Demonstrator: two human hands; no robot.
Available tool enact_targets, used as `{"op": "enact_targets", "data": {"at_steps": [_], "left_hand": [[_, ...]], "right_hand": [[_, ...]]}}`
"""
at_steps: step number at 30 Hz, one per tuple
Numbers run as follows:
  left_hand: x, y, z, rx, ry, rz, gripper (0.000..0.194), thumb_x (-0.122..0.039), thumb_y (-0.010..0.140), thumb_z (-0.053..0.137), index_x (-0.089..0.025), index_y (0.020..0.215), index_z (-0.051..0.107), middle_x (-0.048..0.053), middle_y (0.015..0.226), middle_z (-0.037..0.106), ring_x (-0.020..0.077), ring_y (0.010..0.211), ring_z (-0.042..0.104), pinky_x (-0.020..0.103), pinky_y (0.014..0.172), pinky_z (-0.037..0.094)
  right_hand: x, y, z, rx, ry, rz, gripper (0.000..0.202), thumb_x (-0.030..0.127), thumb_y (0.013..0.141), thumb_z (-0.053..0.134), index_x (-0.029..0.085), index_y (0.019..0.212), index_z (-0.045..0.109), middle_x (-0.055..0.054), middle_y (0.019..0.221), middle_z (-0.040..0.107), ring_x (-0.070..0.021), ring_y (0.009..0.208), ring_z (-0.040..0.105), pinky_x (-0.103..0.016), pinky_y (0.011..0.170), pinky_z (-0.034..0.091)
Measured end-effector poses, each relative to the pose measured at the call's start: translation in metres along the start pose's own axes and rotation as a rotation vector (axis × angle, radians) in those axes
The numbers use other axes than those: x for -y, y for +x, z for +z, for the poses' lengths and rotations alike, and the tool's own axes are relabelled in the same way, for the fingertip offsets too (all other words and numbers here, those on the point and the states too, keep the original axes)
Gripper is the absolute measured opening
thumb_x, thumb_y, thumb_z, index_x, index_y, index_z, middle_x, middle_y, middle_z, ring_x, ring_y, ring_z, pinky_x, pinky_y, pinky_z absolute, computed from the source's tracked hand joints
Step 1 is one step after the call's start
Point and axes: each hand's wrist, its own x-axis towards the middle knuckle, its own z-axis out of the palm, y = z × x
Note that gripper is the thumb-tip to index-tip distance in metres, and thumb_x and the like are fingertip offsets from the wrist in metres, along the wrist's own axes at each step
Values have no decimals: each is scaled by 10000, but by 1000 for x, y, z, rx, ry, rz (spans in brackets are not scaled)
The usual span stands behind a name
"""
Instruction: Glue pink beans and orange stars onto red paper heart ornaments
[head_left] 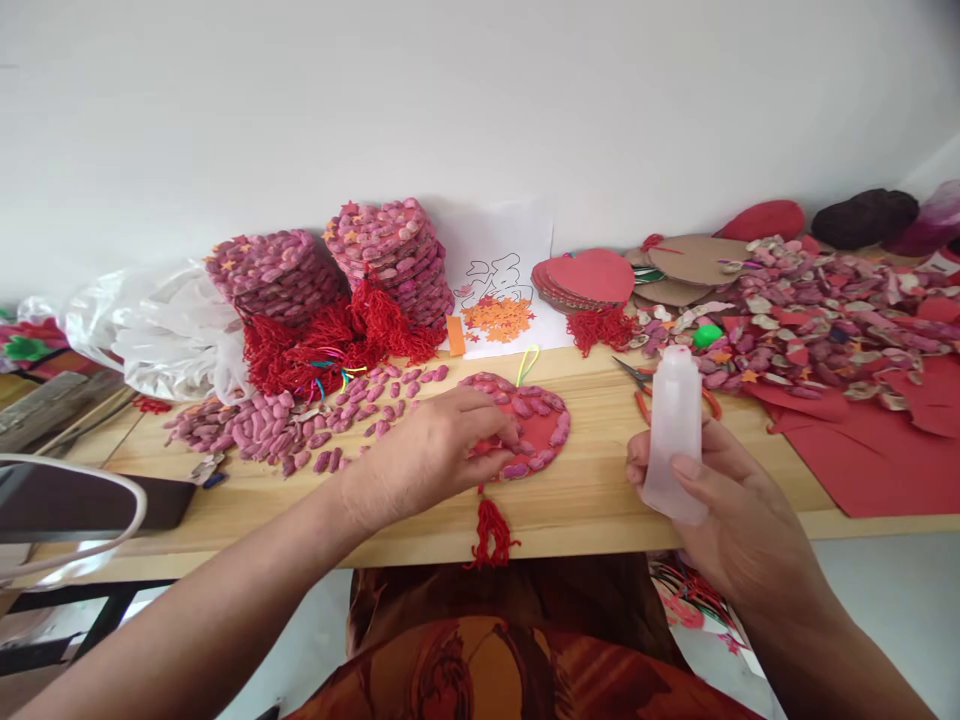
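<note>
Pale wooden bench (592, 525); rounded, peanut-edged red card (531, 432) at nine o'clock from the right hand (731, 505), which clamps an upright frosted-plastic bottle (676, 425); left hand (442, 440), nearer, bends over the card, its hold unclear.

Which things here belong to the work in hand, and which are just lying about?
Seemingly in use: tasselled red disc, at the left hand; squeeze bottle, in the right hand; loose pink pieces.

Seemingly just lying about: plastic bag; black box; orange-handled tool.
</note>
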Motion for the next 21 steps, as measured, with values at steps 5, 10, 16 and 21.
{"op": "enact_targets", "data": {"at_steps": [5,10,16,21], "left_hand": [[10,16,-14,98,76,207,132,-231,961,567,-174,981,685,53,925,661,161,874,598,281,786,469],[3,23,-24,137,186,325,191,-250,1002,490,-167,1017,662,64,935,667,176,895,592,315,830,476],[-16,16,-38,99,402,492,238,-170,1010,416,-145,1047,651,90,938,683,228,926,601,391,854,490],[-26,4,-45,32,526,548,281,-161,1013,379,-184,1022,659,83,972,709,222,940,632,403,860,497]], "right_hand": [[-1,-2,3,-32,-112,16,300,378,746,821,258,939,626,16,769,613,-143,725,557,-247,653,448],[7,-2,15,-24,-236,91,316,401,745,813,224,825,564,8,744,584,-133,640,487,-257,543,357],[23,-1,40,130,-489,53,258,435,811,734,197,783,637,29,643,505,-113,594,428,-255,550,354],[26,-3,58,196,-525,39,209,404,823,708,197,818,685,13,670,557,-125,606,456,-250,532,365]]}}
